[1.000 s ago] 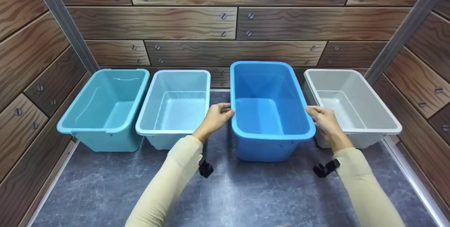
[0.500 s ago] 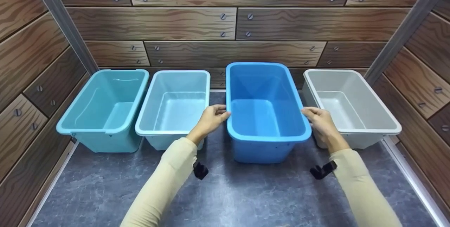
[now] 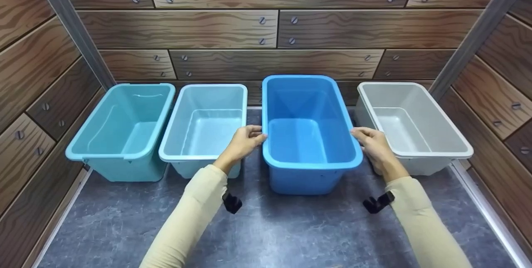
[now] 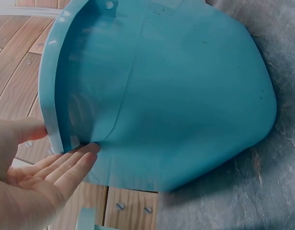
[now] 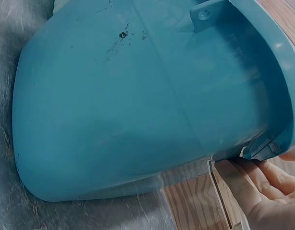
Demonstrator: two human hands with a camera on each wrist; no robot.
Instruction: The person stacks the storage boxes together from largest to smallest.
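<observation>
A deep blue plastic bin (image 3: pixel 305 180) stands on the grey marbled floor, with nothing visible inside it. My left hand (image 3: pixel 241 143) holds its left rim from outside. In the left wrist view the thumb lies against the rim (image 4: pixel 49 96) and the fingers (image 4: pixel 73 167) reach under it. On the opposite side my right hand (image 3: pixel 376 145) pinches the right rim. Its fingers (image 5: pixel 250 179) tuck beneath the lip in the right wrist view, where the thumb is mostly cut off by the frame edge.
Left of the blue bin stand a pale blue bin (image 3: pixel 199 168) and a teal bin (image 3: pixel 129 171), close together. A light grey bin (image 3: pixel 424 166) is at the right, just beyond my right hand. Wood-patterned walls (image 3: pixel 232 64) enclose the back and sides.
The blue bin has slid left and slightly towards me, with both hands moving along on its rim. The gap to the grey bin has widened; the other bins keep their places.
</observation>
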